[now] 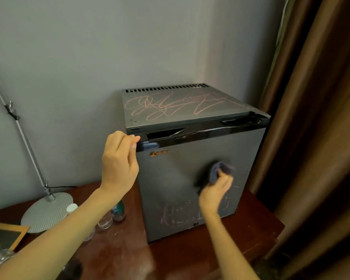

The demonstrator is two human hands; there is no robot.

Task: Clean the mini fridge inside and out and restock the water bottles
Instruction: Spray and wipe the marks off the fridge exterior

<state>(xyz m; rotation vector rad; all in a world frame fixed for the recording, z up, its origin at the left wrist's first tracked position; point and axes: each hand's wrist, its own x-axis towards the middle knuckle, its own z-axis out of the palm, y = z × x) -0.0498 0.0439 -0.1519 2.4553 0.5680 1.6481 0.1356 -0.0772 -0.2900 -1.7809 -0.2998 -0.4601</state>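
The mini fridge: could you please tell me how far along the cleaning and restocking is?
The door looks clean in its upper part. In hand: the right hand rubs a cloth on the door. Remaining: smeared marks low on the door, orange scribbles on top, the inside, hidden behind the shut door, and the water bottles standing on the table.

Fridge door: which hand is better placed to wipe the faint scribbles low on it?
Right: right hand grips the cloth just above them; left hand, without cloth, sits at the top corner.

the mini fridge (192,162) fills the table's (129,255) right side; curtain (311,138) crowds its right, water bottles (117,213) and lamp base (47,211) stand left; front strip open.
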